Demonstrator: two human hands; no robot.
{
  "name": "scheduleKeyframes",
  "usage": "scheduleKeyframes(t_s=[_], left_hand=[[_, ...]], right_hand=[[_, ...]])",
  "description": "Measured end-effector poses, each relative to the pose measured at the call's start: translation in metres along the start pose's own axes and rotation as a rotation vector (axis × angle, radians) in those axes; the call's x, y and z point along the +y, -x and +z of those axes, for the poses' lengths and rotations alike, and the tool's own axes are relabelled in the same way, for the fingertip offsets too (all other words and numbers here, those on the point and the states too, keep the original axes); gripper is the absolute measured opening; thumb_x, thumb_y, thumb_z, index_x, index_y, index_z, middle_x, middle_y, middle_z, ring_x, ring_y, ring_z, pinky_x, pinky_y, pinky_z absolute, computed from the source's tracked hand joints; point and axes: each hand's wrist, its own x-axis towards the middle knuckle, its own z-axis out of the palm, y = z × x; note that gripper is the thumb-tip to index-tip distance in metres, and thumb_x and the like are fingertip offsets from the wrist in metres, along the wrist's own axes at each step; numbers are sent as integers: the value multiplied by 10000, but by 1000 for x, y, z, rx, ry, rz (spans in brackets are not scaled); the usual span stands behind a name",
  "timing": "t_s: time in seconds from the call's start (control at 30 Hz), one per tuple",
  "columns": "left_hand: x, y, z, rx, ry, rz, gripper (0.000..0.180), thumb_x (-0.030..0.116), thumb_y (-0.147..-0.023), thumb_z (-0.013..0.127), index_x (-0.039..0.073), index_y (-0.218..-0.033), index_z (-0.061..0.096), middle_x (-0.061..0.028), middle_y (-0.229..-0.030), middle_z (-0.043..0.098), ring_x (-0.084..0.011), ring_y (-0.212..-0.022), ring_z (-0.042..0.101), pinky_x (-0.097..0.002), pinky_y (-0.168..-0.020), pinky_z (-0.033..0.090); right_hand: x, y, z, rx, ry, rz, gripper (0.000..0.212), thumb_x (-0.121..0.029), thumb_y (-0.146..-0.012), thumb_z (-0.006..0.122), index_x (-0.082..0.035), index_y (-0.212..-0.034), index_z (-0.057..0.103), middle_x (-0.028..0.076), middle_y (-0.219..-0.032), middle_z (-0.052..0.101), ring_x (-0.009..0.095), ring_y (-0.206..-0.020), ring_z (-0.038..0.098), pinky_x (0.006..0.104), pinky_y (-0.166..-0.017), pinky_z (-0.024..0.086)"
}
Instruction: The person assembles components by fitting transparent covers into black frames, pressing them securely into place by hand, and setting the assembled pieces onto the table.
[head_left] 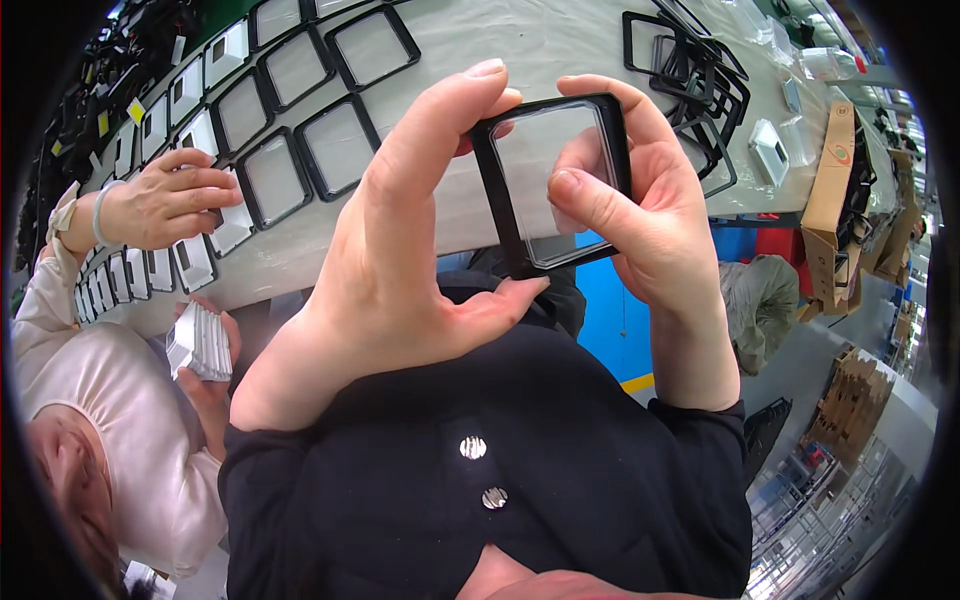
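Note:
A black rectangular frame with a clear panel [528,175] is held up in front of my chest, slightly tilted. My left hand [385,240] clasps its left side, fingers at the top corner and thumb at the bottom edge. Around the right side curls my right hand [655,205], its thumb lying over the clear panel and its fingers partly hidden behind the frame. Below the frame is my dark buttoned top.
Similar black frames [272,178] lie in rows on the pale-covered table [520,45]. Loose black frames [690,70] are piled at far right, near a white part [768,152] and a cardboard box [832,205]. At left, a co-worker's hand [165,200] reaches over white parts; another holds a white stack [200,342].

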Motion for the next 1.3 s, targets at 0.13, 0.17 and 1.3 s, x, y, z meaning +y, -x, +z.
scheduleKeyframes(t_s=[0.13,0.17,1.3], left_hand=[[1,0,-1,-7,7,-11,1151,50,-615,862,18,-1514,143,-277,-1365,467,-340,-1251,536,-457,-1068,452],[1,0,0,-5,3,-13,1150,51,-614,863,15,-1514,147,-277,-1366,466,-340,-1252,536,-458,-1070,450],[-67,7,32,-109,-400,-220,893,161,-611,855,62,-1400,447,-110,-1323,590,-334,-1314,448,-430,-1098,370]], right_hand=[[-2,0,-1,10,-3,0,558,-41,-880,714,-8,-1360,431,18,-807,636,68,-732,612,211,-666,494],[-3,1,-1,14,10,11,561,-39,-881,712,-9,-1362,427,20,-803,636,70,-730,615,214,-664,497],[65,16,-30,20,1671,-474,491,-457,-904,606,-84,-1217,675,20,-1401,561,280,-1372,404,508,-1100,205]])
